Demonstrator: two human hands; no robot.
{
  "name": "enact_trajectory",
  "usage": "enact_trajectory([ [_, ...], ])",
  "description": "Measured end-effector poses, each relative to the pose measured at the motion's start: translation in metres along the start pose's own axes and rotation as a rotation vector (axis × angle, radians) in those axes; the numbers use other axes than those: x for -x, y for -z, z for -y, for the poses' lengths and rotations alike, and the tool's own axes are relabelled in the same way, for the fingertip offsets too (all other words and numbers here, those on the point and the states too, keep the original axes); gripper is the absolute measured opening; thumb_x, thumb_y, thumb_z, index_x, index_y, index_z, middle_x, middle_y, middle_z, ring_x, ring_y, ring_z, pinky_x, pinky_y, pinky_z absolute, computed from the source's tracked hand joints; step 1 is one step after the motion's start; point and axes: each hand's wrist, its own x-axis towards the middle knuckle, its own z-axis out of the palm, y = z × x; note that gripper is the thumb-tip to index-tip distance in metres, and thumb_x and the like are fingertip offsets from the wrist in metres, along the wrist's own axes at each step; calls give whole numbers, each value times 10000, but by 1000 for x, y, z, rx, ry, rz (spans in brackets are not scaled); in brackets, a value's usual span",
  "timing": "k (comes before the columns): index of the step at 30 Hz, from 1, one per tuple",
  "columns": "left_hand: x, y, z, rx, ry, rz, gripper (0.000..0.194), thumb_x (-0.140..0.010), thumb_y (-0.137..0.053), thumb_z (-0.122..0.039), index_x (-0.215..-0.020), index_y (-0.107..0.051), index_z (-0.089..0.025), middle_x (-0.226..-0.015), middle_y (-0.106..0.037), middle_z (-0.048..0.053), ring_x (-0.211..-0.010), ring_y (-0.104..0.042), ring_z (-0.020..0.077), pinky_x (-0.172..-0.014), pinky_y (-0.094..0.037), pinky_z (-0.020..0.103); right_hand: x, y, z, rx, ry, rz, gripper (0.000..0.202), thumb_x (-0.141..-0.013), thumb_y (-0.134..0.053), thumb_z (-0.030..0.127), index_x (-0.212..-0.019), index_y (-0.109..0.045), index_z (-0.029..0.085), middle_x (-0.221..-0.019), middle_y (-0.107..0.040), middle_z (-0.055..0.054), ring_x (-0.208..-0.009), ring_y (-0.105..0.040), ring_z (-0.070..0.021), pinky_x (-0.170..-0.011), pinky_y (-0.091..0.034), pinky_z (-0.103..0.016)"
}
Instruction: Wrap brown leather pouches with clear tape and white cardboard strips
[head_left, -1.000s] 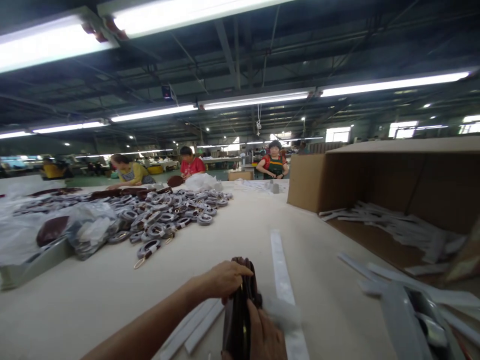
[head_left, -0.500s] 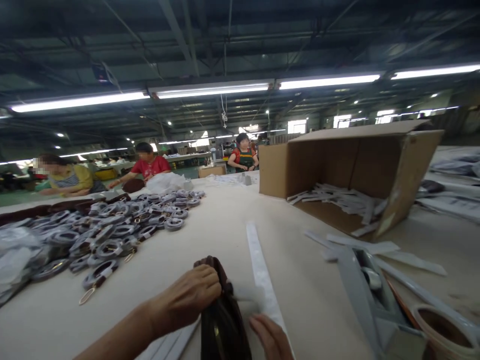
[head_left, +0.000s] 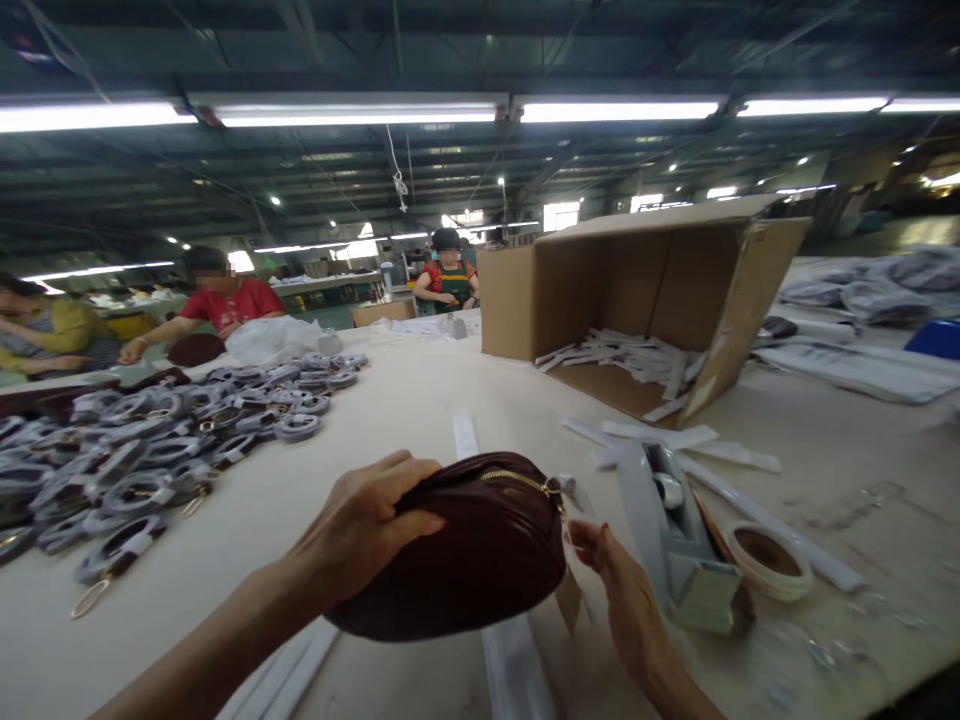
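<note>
Showing its zipper (head_left: 517, 476), the bag (head_left: 469, 565) is clamped in the left grip (head_left: 367, 520); how the right grip (head_left: 619, 580) stands cannot be told.

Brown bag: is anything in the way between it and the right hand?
Only a small tag, hanging at the end of the brown bag by the right hand; whether the fingertips touch it is unclear. Nothing else visible blocks.

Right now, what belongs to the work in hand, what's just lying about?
In hand:
brown leather zip pouch, gripped by the left hand
tan hanging tag, beside the right hand; contact unclear

Apparently just lying about:
coiled straps with gold-coloured clasps
open cardboard box of white strips
tape dispenser
tape roll
</note>
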Motion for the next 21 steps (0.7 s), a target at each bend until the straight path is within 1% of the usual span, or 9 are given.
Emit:
enact_trajectory([
  [2, 1, -11, -6, -5, -51, -28, 230, -750, -573, -278, -973, -627, -268, -836, -580, -37, -796, -568, 136, -702, -409, 226, 0, 14, 5, 137, 167, -157, 558, -840, -446, 650, -1045, -633, 166, -1099, -615, -127, -1080, -538, -300, -969, -404, -497],
  [4, 6, -29, -13, -84, -128, -63, 221, -767, -561, -224, -978, -614, -262, -852, -586, -23, -805, -567, 145, -710, -419, 241, 3, 25, 18, 262, 397, -177, 417, -910, -433, 513, -1151, -573, 203, -1220, -546, -99, -1176, -466, -266, -1011, -369, -452],
  [6, 15, -55, -16, -220, -226, -93, 257, -748, -580, -172, -992, -600, -251, -848, -596, -9, -780, -566, 161, -687, -433, 260, 8, 28, 34, 388, 623, -30, 370, -948, -404, 400, -1256, -495, 214, -1306, -470, -92, -1219, -423, -240, -1013, -373, -394],
  [8, 25, -84, -13, -333, -330, -118, 347, -711, -602, -119, -1039, -572, -227, -837, -610, 7, -731, -565, 176, -638, -447, 277, 14, 23, 45, 539, 807, 219, 433, -939, -440, 397, -1323, -425, 199, -1334, -435, -101, -1231, -402, -246, -1021, -368, -381],
  [10, 33, -106, -5, -361, -397, -178, 449, -680, -607, -73, -1104, -524, -198, -859, -625, 25, -728, -572, 188, -636, -469, 295, 19, 13, 47, 664, 917, 391, 494, -919, -490, 409, -1342, -396, 171, -1296, -462, -114, -1201, -420, -257, -1017, -373, -390],
  [11, 36, -113, 0, -344, -407, -196, 494, -669, -611, -65, -1132, -497, -193, -882, -629, 31, -747, -577, 195, -655, -480, 307, 21, 7, 45, 698, 946, 418, 498, -914, -504, 402, -1336, -397, 160, -1262, -482, -119, -1176, -435, -258, -1003, -386, -388],
  [13, 40, -116, 10, -281, -380, -197, 548, -657, -622, -80, -1164, -457, -208, -940, -627, 37, -806, -581, 208, -710, -491, 334, 23, -3, 38, 707, 956, 395, 468, -921, -501, 370, -1317, -405, 139, -1215, -495, -129, -1133, -458, -250, -963, -418, -367],
  [17, 47, -102, 22, -227, -316, -156, 546, -658, -614, -117, -1164, -455, -245, -1061, -604, 48, -910, -573, 219, -772, -490, 342, 22, -11, 30, 650, 940, 343, 392, -919, -503, 338, -1250, -447, 136, -1158, -499, -126, -1073, -484, -232, -898, -452, -316],
  [21, 51, -108, 30, -223, -380, -293, 363, -780, -537, -199, -1137, -476, -195, -987, -624, 69, -848, -587, 204, -735, -490, 322, 15, -9, 22, 603, 954, 326, 336, -911, -512, 361, -1180, -496, 161, -1087, -531, -104, -999, -522, -214, -840, -470, -284],
])
